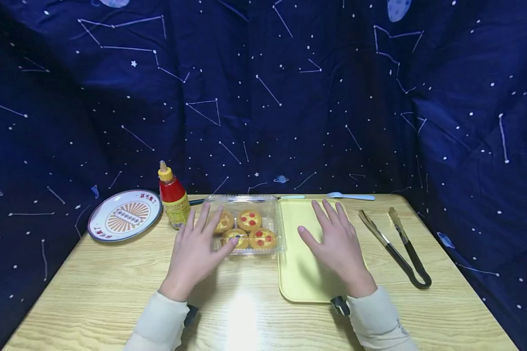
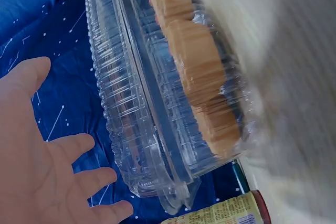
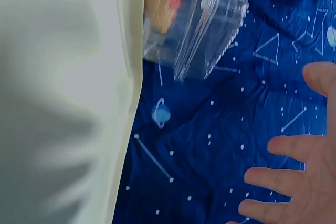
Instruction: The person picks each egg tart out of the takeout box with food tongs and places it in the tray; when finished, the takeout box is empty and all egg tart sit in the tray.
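Observation:
My left hand [image 1: 196,253] is spread with straight fingers over the left front corner of a clear plastic box [image 1: 278,214], holding nothing. Inside the box sit several small round pizzas [image 1: 262,239], some with red spots on top. In the left wrist view, the pizzas [image 2: 197,61] show from the side through the clear box wall [image 2: 131,93]. Above a pale yellow tray [image 1: 300,285], right of the box, my right hand [image 1: 337,246] hovers with its fingers spread and nothing in it. The right wrist view shows those fingers apart from the tray's edge [image 3: 137,77].
A sauce bottle [image 1: 174,197] with a yellow cap stands left of the box, beside a patterned white plate [image 1: 125,215]. Black-handled tongs [image 1: 399,251] lie spread at the right. A pale blue fork [image 1: 350,196] and a pale-handled utensil [image 1: 292,197] lie along the back edge.

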Demonstrator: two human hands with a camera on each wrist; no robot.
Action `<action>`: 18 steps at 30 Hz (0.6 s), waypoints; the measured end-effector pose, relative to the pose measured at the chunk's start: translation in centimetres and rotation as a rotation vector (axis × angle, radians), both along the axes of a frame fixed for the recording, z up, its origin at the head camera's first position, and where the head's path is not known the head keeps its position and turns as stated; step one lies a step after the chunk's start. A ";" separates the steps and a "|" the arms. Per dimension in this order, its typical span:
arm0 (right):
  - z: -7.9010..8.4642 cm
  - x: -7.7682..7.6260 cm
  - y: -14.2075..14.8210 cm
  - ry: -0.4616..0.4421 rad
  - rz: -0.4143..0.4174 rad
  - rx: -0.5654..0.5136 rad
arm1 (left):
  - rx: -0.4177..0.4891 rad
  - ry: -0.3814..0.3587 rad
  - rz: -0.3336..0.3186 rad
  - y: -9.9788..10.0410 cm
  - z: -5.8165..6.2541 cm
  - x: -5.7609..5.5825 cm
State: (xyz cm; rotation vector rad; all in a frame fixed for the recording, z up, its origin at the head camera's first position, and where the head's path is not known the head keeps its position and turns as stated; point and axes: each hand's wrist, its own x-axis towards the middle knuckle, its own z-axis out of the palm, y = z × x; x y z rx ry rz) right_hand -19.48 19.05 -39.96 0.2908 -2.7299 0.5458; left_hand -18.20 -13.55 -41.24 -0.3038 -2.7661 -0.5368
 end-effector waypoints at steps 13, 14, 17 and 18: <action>0.6 0.9 -3.7 0.256 0.200 -0.143 | 0.173 -0.010 -0.001 -1.5 -0.6 1.7; 0.7 0.9 -4.0 0.259 0.215 -0.144 | 0.197 -0.023 0.004 -1.6 -0.5 1.8; 0.9 0.8 -5.1 0.251 0.255 -0.139 | 0.253 -0.061 0.027 -2.1 -0.4 1.9; 1.0 0.8 -5.5 0.245 0.270 -0.139 | 0.265 -0.070 0.035 -2.3 -0.3 1.9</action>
